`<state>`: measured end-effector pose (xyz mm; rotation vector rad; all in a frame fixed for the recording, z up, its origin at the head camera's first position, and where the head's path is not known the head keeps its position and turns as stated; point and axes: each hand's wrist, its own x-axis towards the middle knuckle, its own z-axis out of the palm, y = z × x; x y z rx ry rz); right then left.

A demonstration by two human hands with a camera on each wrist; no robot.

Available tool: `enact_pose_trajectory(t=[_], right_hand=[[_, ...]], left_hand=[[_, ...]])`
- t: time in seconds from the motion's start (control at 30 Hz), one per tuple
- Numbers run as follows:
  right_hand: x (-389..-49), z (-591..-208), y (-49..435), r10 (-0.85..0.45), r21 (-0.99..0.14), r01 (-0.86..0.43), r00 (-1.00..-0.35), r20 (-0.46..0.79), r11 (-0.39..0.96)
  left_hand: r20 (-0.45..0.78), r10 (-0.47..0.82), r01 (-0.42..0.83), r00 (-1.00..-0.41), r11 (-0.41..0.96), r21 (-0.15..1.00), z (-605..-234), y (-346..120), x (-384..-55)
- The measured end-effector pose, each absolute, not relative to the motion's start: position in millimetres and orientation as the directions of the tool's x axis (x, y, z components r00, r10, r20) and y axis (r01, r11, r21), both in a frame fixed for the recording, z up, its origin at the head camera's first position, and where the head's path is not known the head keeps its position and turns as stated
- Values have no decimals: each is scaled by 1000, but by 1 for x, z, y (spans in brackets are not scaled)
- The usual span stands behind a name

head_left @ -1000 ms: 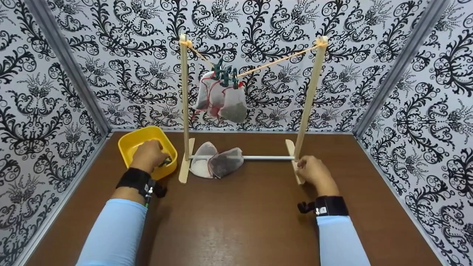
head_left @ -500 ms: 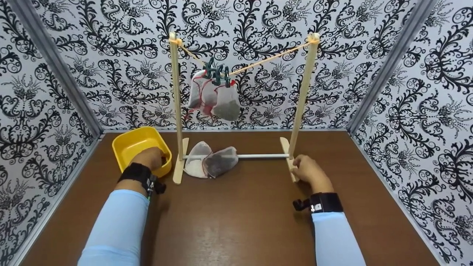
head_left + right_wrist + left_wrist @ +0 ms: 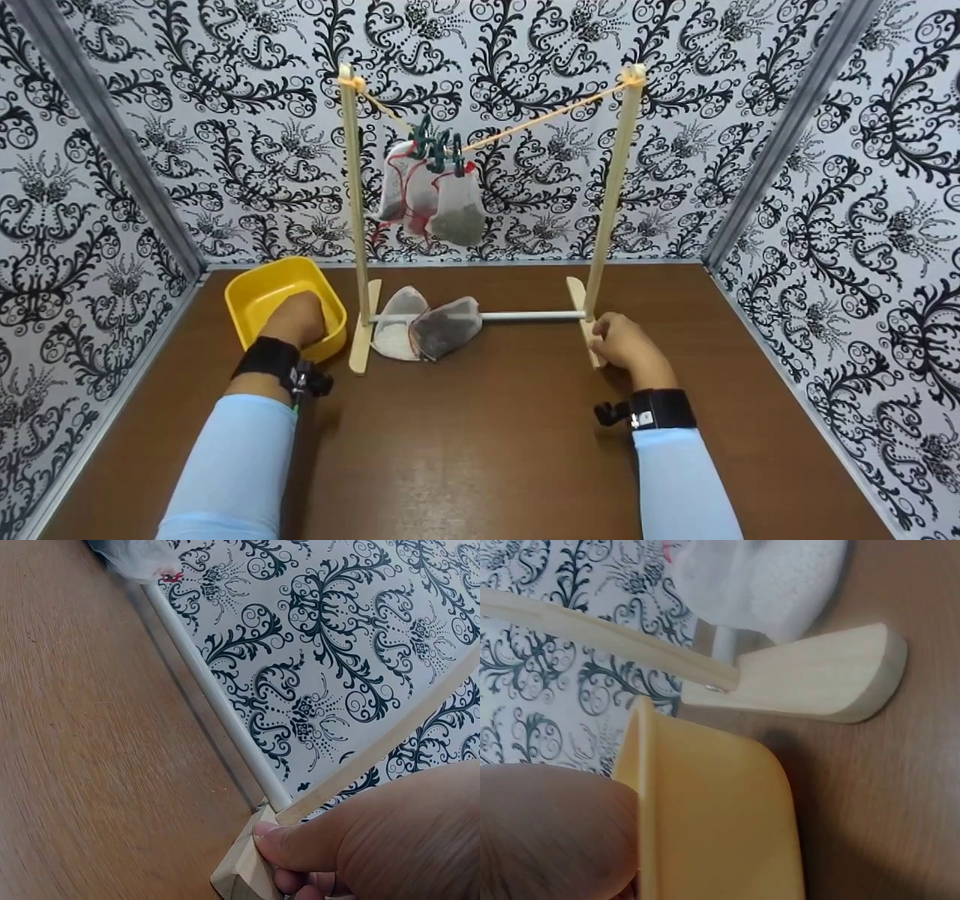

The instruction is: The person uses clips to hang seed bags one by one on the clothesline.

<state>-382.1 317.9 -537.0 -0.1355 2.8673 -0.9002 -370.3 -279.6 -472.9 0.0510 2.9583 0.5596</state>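
Note:
My left hand (image 3: 298, 319) reaches down into a yellow bin (image 3: 289, 264), its fingers hidden behind the hand and the bin wall. In the left wrist view only the heel of the hand shows over the bin's rim. My right hand (image 3: 628, 345) pinches the right wooden foot (image 3: 244, 859) of a small stand, thumb on its near face. Between the posts, an orange string (image 3: 551, 118) sags under dark green clips (image 3: 439, 150). Several mesh drawstring bags (image 3: 459, 206) with red cords hang there. Two more filled bags, one white (image 3: 395, 341) and one dark (image 3: 448, 330), lie below, against the stand's white crossbar (image 3: 532, 316).
The stand's left post (image 3: 354, 195) and left foot (image 3: 361, 346) are close beside the yellow bin. Patterned wall panels (image 3: 862, 187) enclose the brown table (image 3: 480, 442) at the back and sides.
My left hand has sunk deeper into the yellow bin; dark pieces seen by its fingers earlier are now hidden. The right hand stays at the stand's foot. The head view has shifted slightly.

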Motion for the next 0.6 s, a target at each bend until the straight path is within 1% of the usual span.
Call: enact_pose_trajectory(t=[0.07,0.13,0.2,0.27,0.33,0.37,0.43,0.53,0.6], right_hand=[[-376,-528,314,-125,-585,-32,-985,-120,810],[-371,-523,313,-132,-604,-36,-984,-115,796],[-368,-520,310,-134,-607,-36,-984,-117,794],[-364,-516,308,-131,-605,-30,-984,-124,796],[-361,-513,306,-124,-602,-23,-984,-127,798],[-355,-505,300,-101,-590,9,-983,-153,807],[-353,-502,298,-99,-583,10,-983,-154,812],[-353,-502,298,-96,-582,13,-983,-157,813],[-357,-506,299,-116,-582,-2,-980,-159,813]], left_hand=[[-106,36,-9,-994,917,400,-468,-279,-368],[-66,-19,-47,-998,886,462,-460,-277,-364],[-2,-125,-106,-992,829,548,-451,-274,-358],[91,-228,-120,-969,762,636,-441,-268,-351],[189,-314,-88,-930,692,717,-431,-257,-344],[237,-349,-57,-907,658,751,-428,-251,-340],[317,-394,23,-863,596,802,-422,-235,-332],[379,-433,123,-818,513,849,-420,-208,-320],[378,-435,171,-817,444,879,-421,-190,-314]])
